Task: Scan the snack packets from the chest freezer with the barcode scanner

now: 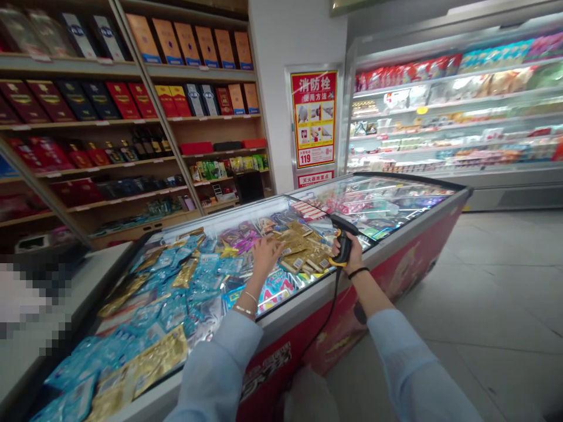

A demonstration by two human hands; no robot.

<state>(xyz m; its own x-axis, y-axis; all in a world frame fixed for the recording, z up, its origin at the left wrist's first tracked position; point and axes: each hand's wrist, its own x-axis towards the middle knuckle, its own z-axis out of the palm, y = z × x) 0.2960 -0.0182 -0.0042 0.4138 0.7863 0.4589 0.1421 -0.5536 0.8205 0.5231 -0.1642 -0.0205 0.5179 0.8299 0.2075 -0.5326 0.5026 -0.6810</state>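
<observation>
1. The right hand has its grip wrapped around the handle of a black and yellow barcode scanner; the scanner stands upright above the near edge of the freezer, just right of the gold packets; its head points toward the far left.
2. A black cable hangs from the bottom of the scanner; it drops in front of the red side of the freezer and curves to the near left.
3. The left hand is palm down at the left side of the gold packets; its grip is loosely spread, with the fingers a little curved; I cannot tell whether the fingertips touch a packet.
4. Purple packets lie just left of the left hand; blue packets fill much of the left part of the freezer, with more gold ones among them and at the near left.
5. A black band circles the right wrist; 2 light blue sleeves cover the forearms.
6. Shelves of boxes and bottles stand at the far left; a red poster hangs at the far middle; a lit refrigerated case stands at the far right.
</observation>
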